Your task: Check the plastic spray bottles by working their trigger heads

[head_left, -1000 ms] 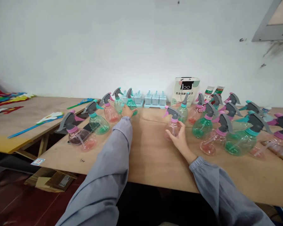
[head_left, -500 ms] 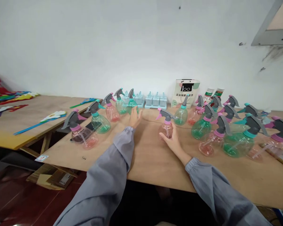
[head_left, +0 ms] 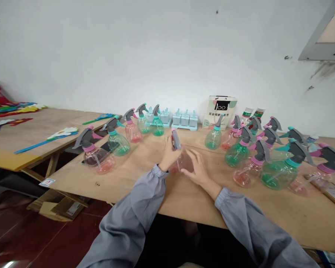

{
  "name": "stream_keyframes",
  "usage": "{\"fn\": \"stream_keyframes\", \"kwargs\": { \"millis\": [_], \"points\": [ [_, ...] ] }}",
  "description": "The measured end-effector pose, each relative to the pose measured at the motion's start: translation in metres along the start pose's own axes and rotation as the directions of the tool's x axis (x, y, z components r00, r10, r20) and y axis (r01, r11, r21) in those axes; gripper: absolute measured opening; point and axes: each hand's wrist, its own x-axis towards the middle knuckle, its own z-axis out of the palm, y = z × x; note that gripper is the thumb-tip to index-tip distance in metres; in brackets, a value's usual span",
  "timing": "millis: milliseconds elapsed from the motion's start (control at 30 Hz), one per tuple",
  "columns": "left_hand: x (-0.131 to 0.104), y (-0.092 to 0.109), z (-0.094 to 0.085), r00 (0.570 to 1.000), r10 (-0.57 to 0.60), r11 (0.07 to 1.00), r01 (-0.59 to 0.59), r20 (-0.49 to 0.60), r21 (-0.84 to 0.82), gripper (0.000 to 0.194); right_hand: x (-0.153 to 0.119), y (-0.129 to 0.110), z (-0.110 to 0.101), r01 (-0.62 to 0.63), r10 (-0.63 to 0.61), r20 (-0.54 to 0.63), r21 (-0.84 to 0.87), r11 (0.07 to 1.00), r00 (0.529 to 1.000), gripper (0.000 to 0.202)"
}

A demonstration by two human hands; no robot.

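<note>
My left hand (head_left: 169, 152) is wrapped round the neck of a pink spray bottle (head_left: 175, 140) with a grey head, near the middle of the table. Just to its right, my right hand (head_left: 197, 167) is spread, its fingertips close to the bottle; whether they touch it I cannot tell. Several pink and green spray bottles stand at the left, among them a pink one (head_left: 100, 160) and a green one (head_left: 118, 143). More are grouped at the right, including a green bottle (head_left: 213, 137) and a pink one (head_left: 248, 172).
Light-blue moulds (head_left: 184, 121) and a printed paper bag (head_left: 220, 111) are by the wall. A brown tabletop (head_left: 128, 186) carries the bottles. Felt flowers (head_left: 63, 134) lie on the left table, and a framed board (head_left: 329, 190) is at the right edge.
The pink bottle has moved left and turned its head. My left hand has come down from the green bottle and closed round its neck, while my right hand has loosened and opened.
</note>
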Motion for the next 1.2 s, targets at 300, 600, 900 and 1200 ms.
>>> {"fn": "stream_keyframes", "kwargs": {
  "millis": [300, 600, 900, 1200],
  "points": [
    [0.005, 0.011, -0.031, 0.972, -0.170, 0.908, 0.218, 0.161, -0.357, 0.042, 0.066, 0.086, -0.015, -0.408, 0.315, -0.542, -0.058, 0.911, 0.779, 0.082],
    [0.004, 0.007, -0.040, 0.866, -0.198, 0.668, 0.462, 0.459, -0.584, 0.027, 0.066, 0.123, 0.002, -0.539, 0.414, -0.526, -0.103, 0.836, 0.743, 0.084],
    [0.004, 0.009, -0.039, 0.809, -0.318, 0.701, 0.552, 0.494, -0.452, 0.027, 0.065, 0.129, 0.002, -0.484, 0.355, -0.552, -0.102, 0.869, 0.754, 0.077],
    [0.006, 0.015, -0.044, 0.901, -0.248, 0.718, 0.417, 0.355, -0.557, 0.017, 0.063, 0.123, 0.002, -0.558, 0.478, -0.504, -0.008, 0.830, 0.719, 0.092]
  ]
}}
